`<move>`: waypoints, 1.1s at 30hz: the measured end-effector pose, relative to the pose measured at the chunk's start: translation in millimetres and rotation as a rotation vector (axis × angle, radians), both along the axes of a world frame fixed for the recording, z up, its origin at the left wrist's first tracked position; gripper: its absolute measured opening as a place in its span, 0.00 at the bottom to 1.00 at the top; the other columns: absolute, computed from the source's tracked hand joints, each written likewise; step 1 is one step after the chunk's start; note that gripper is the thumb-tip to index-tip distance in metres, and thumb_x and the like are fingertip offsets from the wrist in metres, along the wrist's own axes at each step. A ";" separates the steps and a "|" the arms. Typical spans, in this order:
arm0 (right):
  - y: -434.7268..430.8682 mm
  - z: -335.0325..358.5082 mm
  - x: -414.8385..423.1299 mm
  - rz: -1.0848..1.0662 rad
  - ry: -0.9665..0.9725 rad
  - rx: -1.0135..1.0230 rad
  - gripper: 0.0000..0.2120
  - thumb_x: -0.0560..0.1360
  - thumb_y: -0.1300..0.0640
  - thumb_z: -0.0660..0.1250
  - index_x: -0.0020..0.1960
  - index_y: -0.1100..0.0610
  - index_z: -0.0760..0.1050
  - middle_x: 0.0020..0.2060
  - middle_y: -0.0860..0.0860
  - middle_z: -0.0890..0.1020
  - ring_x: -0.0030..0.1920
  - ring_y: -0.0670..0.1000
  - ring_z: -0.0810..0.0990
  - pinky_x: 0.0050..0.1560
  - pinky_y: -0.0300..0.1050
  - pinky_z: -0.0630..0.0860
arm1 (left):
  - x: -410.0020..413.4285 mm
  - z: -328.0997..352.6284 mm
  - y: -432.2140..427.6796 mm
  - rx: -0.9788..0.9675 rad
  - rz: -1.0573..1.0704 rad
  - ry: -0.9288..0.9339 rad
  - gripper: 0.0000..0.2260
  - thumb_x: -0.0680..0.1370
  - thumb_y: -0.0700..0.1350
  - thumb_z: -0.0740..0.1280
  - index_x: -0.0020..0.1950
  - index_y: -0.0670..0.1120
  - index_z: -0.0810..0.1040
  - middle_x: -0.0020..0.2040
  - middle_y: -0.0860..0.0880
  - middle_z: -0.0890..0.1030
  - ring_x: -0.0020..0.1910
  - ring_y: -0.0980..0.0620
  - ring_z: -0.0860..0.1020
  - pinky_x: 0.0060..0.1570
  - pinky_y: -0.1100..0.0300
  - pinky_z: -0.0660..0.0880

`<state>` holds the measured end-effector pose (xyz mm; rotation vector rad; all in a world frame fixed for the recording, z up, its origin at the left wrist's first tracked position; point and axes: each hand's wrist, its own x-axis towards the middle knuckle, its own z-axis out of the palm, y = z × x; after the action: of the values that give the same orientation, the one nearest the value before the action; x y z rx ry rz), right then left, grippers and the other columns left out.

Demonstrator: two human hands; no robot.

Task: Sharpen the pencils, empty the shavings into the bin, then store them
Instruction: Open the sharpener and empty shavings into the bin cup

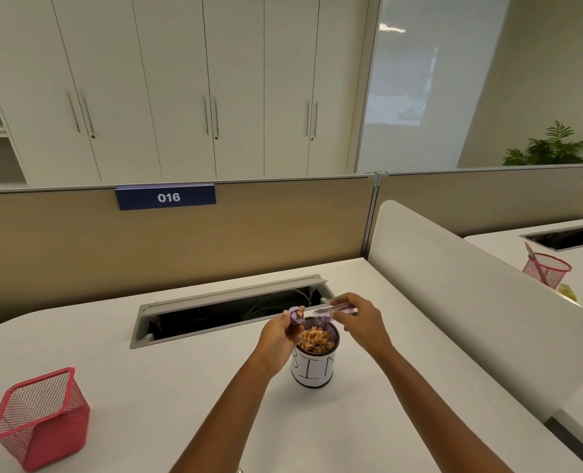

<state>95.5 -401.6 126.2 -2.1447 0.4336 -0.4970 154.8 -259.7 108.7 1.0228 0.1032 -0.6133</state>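
Note:
A round mesh cup with a white label reading BIN [314,368] stands on the white desk [187,380], filled near its rim with orange-brown pencil shavings [317,339]. My left hand [280,334] holds the purple sharpener head [297,315] just above the cup's left rim, shavings showing in its open end. My right hand [360,319] holds the clear purple shavings case [332,310] tilted sideways over the cup, its mouth pointing left toward the sharpener head. No pencils show on this desk.
A red square mesh pencil holder [41,416] stands empty at the desk's front left. An open cable tray [228,310] lies behind the cup. A white curved divider [460,295] borders the right; beyond it another red mesh holder [546,269] with a pencil stands on the adjoining desk.

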 end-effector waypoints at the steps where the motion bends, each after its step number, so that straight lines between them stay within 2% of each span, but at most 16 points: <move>1: 1.2 1.0 0.1 0.005 -0.037 0.000 0.10 0.74 0.65 0.66 0.55 0.62 0.77 0.53 0.58 0.81 0.44 0.48 0.76 0.31 0.23 0.71 | -0.1 -0.8 -1.6 0.043 0.008 -0.040 0.15 0.82 0.41 0.52 0.60 0.36 0.74 0.42 0.45 0.74 0.37 0.53 0.69 0.36 0.64 0.67; 3: 3.3 2.8 0.9 0.010 -0.105 0.015 0.09 0.74 0.65 0.66 0.54 0.62 0.77 0.52 0.58 0.81 0.43 0.48 0.76 0.31 0.23 0.73 | -0.3 -1.0 -4.9 0.113 0.020 -0.111 0.14 0.82 0.40 0.52 0.52 0.36 0.77 0.40 0.45 0.73 0.37 0.54 0.67 0.36 0.64 0.65; 5: 5.3 3.1 1.6 0.004 -0.159 0.018 0.10 0.74 0.65 0.67 0.55 0.62 0.77 0.52 0.58 0.82 0.46 0.49 0.77 0.35 0.25 0.74 | -1.5 0.7 -6.9 0.163 0.024 -0.159 0.15 0.82 0.40 0.53 0.41 0.41 0.77 0.39 0.45 0.72 0.37 0.54 0.68 0.37 0.64 0.66; 7: 7.3 0.5 2.0 -0.003 -0.186 -0.013 0.10 0.73 0.64 0.67 0.55 0.62 0.77 0.53 0.58 0.81 0.48 0.50 0.77 0.36 0.25 0.73 | -3.4 1.5 -7.8 0.173 0.011 -0.177 0.16 0.81 0.40 0.54 0.38 0.42 0.75 0.40 0.46 0.73 0.38 0.54 0.70 0.37 0.65 0.69; 9: 8.8 -4.7 1.0 0.011 -0.167 -0.068 0.11 0.73 0.64 0.68 0.55 0.63 0.77 0.53 0.58 0.80 0.50 0.50 0.76 0.37 0.24 0.74 | -5.8 1.8 -8.2 0.157 -0.019 -0.189 0.15 0.81 0.40 0.53 0.39 0.42 0.75 0.39 0.46 0.74 0.38 0.54 0.71 0.36 0.66 0.70; 12: 7.8 -14.0 -1.8 0.046 -0.073 -0.198 0.10 0.73 0.65 0.67 0.54 0.62 0.77 0.55 0.58 0.78 0.53 0.53 0.78 0.45 0.32 0.74 | -5.8 3.5 -9.4 0.147 -0.012 -0.187 0.15 0.82 0.42 0.53 0.42 0.43 0.76 0.38 0.47 0.73 0.37 0.54 0.70 0.37 0.65 0.69; 17: 7.3 -13.3 -5.1 -0.009 -0.123 -0.202 0.10 0.73 0.64 0.68 0.54 0.62 0.77 0.54 0.59 0.78 0.53 0.51 0.77 0.39 0.24 0.70 | -3.0 1.2 -9.4 0.170 -0.016 -0.181 0.14 0.81 0.41 0.54 0.40 0.43 0.76 0.38 0.47 0.73 0.38 0.54 0.70 0.38 0.64 0.69; 19: 8.1 -11.6 -4.8 -0.008 -0.138 -0.197 0.10 0.73 0.64 0.68 0.54 0.62 0.77 0.54 0.59 0.78 0.53 0.51 0.77 0.39 0.23 0.70 | -3.0 -0.2 -9.9 0.165 -0.028 -0.168 0.13 0.80 0.39 0.56 0.40 0.43 0.77 0.40 0.47 0.75 0.39 0.54 0.71 0.39 0.64 0.70; 21: 8.1 -12.4 -4.2 0.000 -0.087 -0.204 0.11 0.73 0.64 0.68 0.55 0.62 0.76 0.55 0.58 0.78 0.54 0.52 0.77 0.42 0.26 0.72 | -3.5 -0.7 -10.5 0.155 -0.038 -0.130 0.11 0.80 0.39 0.57 0.45 0.39 0.77 0.40 0.46 0.76 0.40 0.54 0.73 0.39 0.64 0.73; 23: 7.6 -14.9 -4.2 -0.027 -0.072 -0.118 0.11 0.73 0.64 0.68 0.55 0.62 0.77 0.52 0.57 0.78 0.52 0.52 0.77 0.39 0.25 0.72 | -2.9 -2.3 -10.2 0.083 -0.032 -0.056 0.10 0.80 0.40 0.57 0.53 0.37 0.76 0.41 0.44 0.77 0.39 0.53 0.73 0.34 0.65 0.76; 25: 7.1 -16.7 -4.9 -0.093 -0.120 0.120 0.08 0.72 0.65 0.69 0.51 0.61 0.77 0.47 0.54 0.79 0.49 0.51 0.77 0.34 0.25 0.74 | -2.4 -3.3 -9.9 -0.037 -0.015 0.022 0.12 0.81 0.41 0.56 0.58 0.37 0.74 0.43 0.42 0.77 0.41 0.50 0.74 0.38 0.62 0.76; 26: 7.6 -16.5 -5.3 -0.123 -0.137 0.263 0.07 0.72 0.65 0.69 0.48 0.59 0.76 0.46 0.54 0.79 0.48 0.52 0.78 0.37 0.29 0.76 | -1.8 -4.1 -9.9 -0.078 -0.015 0.041 0.12 0.81 0.41 0.56 0.59 0.37 0.73 0.46 0.41 0.78 0.43 0.48 0.75 0.43 0.59 0.75; 28: 10.6 -15.8 -5.9 -0.156 -0.120 0.496 0.07 0.72 0.65 0.69 0.47 0.59 0.73 0.46 0.57 0.79 0.50 0.57 0.79 0.47 0.46 0.81 | -1.9 -6.0 -10.8 -0.103 -0.041 0.048 0.12 0.81 0.43 0.56 0.58 0.38 0.73 0.53 0.38 0.77 0.52 0.43 0.76 0.54 0.54 0.72; 30: 14.3 -16.0 -5.2 -0.167 -0.091 0.495 0.07 0.72 0.65 0.69 0.47 0.60 0.72 0.46 0.58 0.79 0.50 0.58 0.79 0.53 0.52 0.79 | -3.7 -7.4 -11.7 -0.108 -0.088 0.047 0.10 0.81 0.44 0.56 0.55 0.40 0.73 0.57 0.37 0.75 0.58 0.40 0.73 0.59 0.50 0.69; 32: 18.8 -16.4 -4.7 -0.153 -0.084 0.376 0.06 0.72 0.63 0.69 0.45 0.61 0.72 0.43 0.56 0.78 0.47 0.54 0.78 0.49 0.48 0.79 | -5.6 -9.3 -13.9 -0.102 -0.128 0.030 0.10 0.80 0.45 0.56 0.53 0.41 0.73 0.56 0.37 0.76 0.57 0.40 0.74 0.60 0.49 0.69; 33: 21.7 -17.0 -3.9 -0.137 -0.089 0.333 0.06 0.72 0.63 0.69 0.44 0.61 0.73 0.42 0.55 0.78 0.45 0.52 0.77 0.45 0.43 0.78 | -6.3 -10.3 -14.9 -0.096 -0.145 0.008 0.11 0.80 0.45 0.56 0.54 0.41 0.74 0.55 0.38 0.77 0.56 0.40 0.75 0.59 0.49 0.69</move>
<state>91.6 -379.9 109.2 -1.7746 0.5737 -0.5529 148.5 -274.6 98.4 0.9398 0.0068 -0.7475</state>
